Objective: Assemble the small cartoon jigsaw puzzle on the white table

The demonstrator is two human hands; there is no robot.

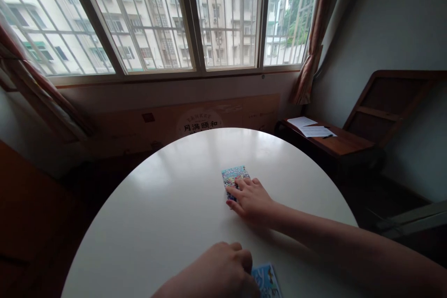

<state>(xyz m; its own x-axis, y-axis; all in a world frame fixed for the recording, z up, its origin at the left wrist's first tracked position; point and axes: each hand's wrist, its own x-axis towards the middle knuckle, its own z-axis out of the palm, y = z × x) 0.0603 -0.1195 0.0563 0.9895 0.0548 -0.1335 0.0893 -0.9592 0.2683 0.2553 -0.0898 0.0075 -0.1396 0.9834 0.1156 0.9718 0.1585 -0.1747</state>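
Note:
A small, colourful picture card [233, 174] with a dense, busy print lies on the white round table [146, 214]. My right hand [253, 200] rests over its lower right part, fingers spread and fingertips touching it. Close to the bottom of the view, my left hand [223, 270] is closed, its knuckles up and fingers curled. A second picture card [267, 281], mostly blue, shows at its right side. That card's left edge disappears behind the curled fingers, and its lower part is cut off by the frame. The left fingertips and thumb are hidden.
Beyond the table is a barred window [226, 18] with curtains [310, 70] at both sides. A long printed panel [237, 109] leans under the sill. At the right, a low wooden bench [342, 142] bears paper sheets [310, 130] and a dark pen.

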